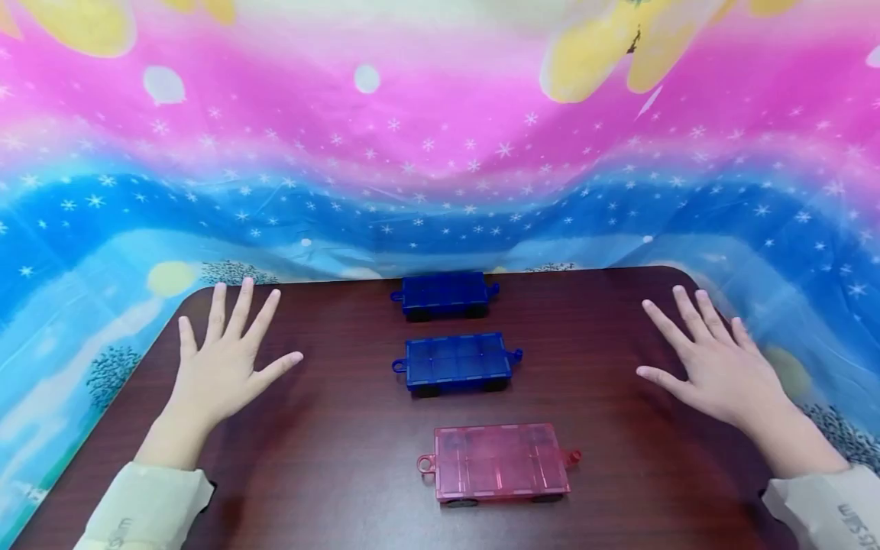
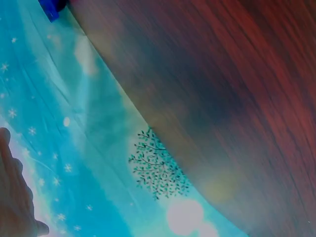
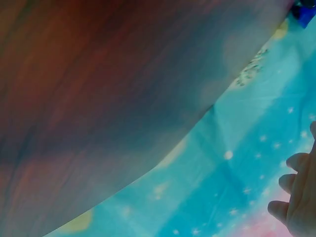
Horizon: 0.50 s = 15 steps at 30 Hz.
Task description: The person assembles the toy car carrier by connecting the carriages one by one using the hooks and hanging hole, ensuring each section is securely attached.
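Observation:
Three toy train cars stand in a column down the middle of the table, each with a ring at its left end and a hook at its right. Farthest back is a dark blue car (image 1: 445,293), with a second blue car (image 1: 459,359) in front of it. Nearest is a translucent red car (image 1: 502,462). My left hand (image 1: 223,367) is spread over the table's left side, fingers straight, holding nothing. On the right side my right hand (image 1: 718,367) is likewise spread and holds nothing. Both hands are apart from the cars.
The dark brown wooden table (image 1: 330,458) has rounded far corners. A patterned cloth (image 1: 426,168) in pink and blue, with snowflakes, hangs behind it and along both sides. In the wrist views, a blue piece (image 2: 50,9) shows at the table's far edge.

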Motion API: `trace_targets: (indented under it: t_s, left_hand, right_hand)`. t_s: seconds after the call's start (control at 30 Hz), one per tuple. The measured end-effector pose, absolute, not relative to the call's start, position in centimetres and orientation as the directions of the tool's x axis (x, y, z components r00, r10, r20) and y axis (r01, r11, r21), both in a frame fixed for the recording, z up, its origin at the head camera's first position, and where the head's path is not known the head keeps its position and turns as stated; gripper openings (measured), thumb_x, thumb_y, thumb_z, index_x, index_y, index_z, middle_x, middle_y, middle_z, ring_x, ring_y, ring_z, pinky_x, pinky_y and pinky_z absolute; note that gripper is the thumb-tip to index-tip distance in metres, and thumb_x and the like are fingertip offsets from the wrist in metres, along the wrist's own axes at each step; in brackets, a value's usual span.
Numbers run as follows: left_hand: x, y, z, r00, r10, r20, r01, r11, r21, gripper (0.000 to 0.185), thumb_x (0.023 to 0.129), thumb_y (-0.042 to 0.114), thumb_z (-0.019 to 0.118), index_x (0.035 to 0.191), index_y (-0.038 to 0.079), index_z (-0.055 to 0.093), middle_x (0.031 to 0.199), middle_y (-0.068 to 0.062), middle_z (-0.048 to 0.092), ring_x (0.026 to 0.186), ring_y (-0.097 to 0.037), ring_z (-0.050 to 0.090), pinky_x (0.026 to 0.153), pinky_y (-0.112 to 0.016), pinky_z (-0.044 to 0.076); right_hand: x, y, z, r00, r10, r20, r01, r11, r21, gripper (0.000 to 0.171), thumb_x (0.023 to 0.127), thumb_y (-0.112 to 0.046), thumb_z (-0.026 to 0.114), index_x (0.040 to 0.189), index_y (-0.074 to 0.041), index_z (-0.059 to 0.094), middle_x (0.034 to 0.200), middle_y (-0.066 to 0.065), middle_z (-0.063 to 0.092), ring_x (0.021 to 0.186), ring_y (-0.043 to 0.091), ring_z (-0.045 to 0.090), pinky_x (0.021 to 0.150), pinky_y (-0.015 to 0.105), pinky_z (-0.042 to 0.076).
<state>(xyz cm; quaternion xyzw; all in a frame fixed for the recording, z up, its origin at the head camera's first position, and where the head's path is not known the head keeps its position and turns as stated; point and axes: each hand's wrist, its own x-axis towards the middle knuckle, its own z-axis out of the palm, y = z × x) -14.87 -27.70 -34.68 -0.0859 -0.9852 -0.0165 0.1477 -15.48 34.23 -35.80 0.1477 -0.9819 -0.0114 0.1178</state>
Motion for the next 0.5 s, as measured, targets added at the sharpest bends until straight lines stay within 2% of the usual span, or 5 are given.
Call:
trace_targets:
  t_s: [0.3, 0.4, 0.5]
  left_hand:
    - [-14.6, -25.8, -34.4, -0.919, 0.229, 0.32, 0.242, 0.97, -0.001, 0.089, 0.08, 0.07, 0.048, 0.149, 0.035, 0.004, 0.156, 0.006, -0.013, 0.141, -0.023, -0.02, 0.102, -0.067, -0.016]
    - [-14.6, -25.0, -34.3, -0.905, 0.265, 0.333, 0.281, 0.96, -0.002, 0.088, 0.08, 0.068, 0.05, 0.149, 0.034, 0.007, 0.156, 0.007, -0.009, 0.142, -0.023, -0.016, 0.104, -0.068, -0.009]
    - [-14.8, -24.1, -34.2, -0.888, 0.302, 0.347, 0.321, 0.947, -0.003, 0.086, 0.08, 0.068, 0.051, 0.149, 0.035, 0.01, 0.157, 0.008, -0.004, 0.143, -0.022, -0.012, 0.105, -0.069, 0.001]
  right_hand:
    - [-14.9, 30.9, -35.4, -0.892, -0.389, 0.229, -0.379, 0.921, 0.092, 0.088, 0.08, -0.063, 0.056, 0.149, -0.032, 0.012, 0.157, 0.001, -0.006, 0.142, 0.02, -0.014, 0.109, 0.042, -0.02]
    - [-14.7, 29.8, -35.2, -0.886, -0.41, 0.216, -0.4, 0.912, 0.089, 0.087, 0.079, -0.063, 0.057, 0.149, -0.033, 0.013, 0.157, 0.0, -0.005, 0.142, 0.019, -0.013, 0.11, 0.045, -0.016]
    - [-14.5, 28.6, -35.0, -0.884, -0.426, 0.19, -0.42, 0.904, 0.077, 0.086, 0.079, -0.064, 0.055, 0.148, -0.035, 0.013, 0.157, 0.0, -0.003, 0.143, 0.02, -0.01, 0.112, 0.052, -0.006]
